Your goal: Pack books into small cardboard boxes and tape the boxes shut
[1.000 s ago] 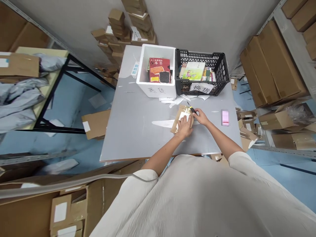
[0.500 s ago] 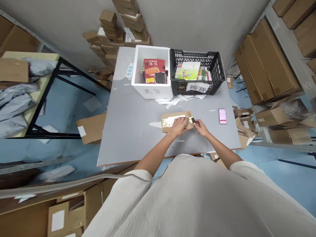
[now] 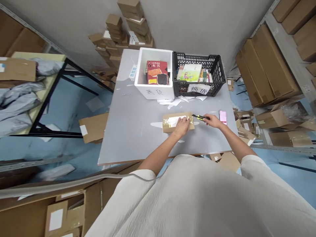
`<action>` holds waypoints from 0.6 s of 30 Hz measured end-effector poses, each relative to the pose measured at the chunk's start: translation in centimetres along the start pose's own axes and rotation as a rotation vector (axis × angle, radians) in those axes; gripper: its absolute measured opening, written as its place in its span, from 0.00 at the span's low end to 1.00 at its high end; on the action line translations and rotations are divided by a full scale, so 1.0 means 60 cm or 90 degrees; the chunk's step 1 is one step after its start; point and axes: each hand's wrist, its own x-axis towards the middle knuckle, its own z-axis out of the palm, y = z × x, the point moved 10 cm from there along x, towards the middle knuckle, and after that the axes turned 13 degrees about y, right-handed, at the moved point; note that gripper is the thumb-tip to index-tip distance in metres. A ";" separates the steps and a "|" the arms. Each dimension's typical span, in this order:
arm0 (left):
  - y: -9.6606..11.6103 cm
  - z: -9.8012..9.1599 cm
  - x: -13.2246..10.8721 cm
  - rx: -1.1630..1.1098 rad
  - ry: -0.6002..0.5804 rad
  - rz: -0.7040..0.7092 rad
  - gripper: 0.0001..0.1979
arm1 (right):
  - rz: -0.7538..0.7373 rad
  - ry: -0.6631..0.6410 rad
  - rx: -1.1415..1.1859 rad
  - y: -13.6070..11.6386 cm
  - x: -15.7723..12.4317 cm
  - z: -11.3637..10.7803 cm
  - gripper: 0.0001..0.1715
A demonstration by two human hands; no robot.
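Well, closest of all is the person's loose off-white shirt (image 3: 197, 197), and past it runs the brown-trimmed near edge of the pale grey, scuffed surface (image 3: 128, 131). Beyond that edge, a little right of midway between the left and right edges, lies a flat, oblong brown cardboard parcel (image 3: 166, 126) with a white label and strips of shiny tape, its long sides roughly in line with the near edge. The left hand (image 3: 182, 126) rests on top of it, fingers spread over the label and the tape, pressing rather than gripping. The right hand (image 3: 211, 121), off towards the right edge, is closed around a slim black-and-yellow utility knife (image 3: 200, 117); the knife's tip points at the parcel's right end, though contact cannot be made out. Just beside that hand, nearer the right edge, lies a phone (image 3: 223, 117) with a pink lit screen.

Farther in, crumpled white paper scraps (image 3: 172, 102) lie before two containers set side by side towards the far edge: a white foam box (image 3: 154, 93) holding a red-covered book (image 3: 157, 72), and, to its right, a black plastic lattice crate (image 3: 179, 89) with a pale green-and-white book (image 3: 191, 73) among others. Past the far left corner rise stacked brown cardboard boxes (image 3: 114, 22).
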 end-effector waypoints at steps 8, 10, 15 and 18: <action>0.004 -0.005 -0.011 0.009 0.010 -0.007 0.38 | -0.178 -0.096 -0.395 -0.044 0.044 0.018 0.22; 0.003 -0.006 -0.013 0.010 0.008 -0.007 0.38 | -0.204 -0.103 -0.453 -0.056 0.052 0.030 0.24; 0.002 -0.008 -0.016 0.017 0.011 -0.006 0.36 | -0.224 -0.119 -0.491 -0.070 0.065 0.050 0.24; 0.001 -0.008 -0.015 0.008 0.020 0.000 0.36 | -0.158 -0.154 -0.440 -0.042 0.063 0.048 0.24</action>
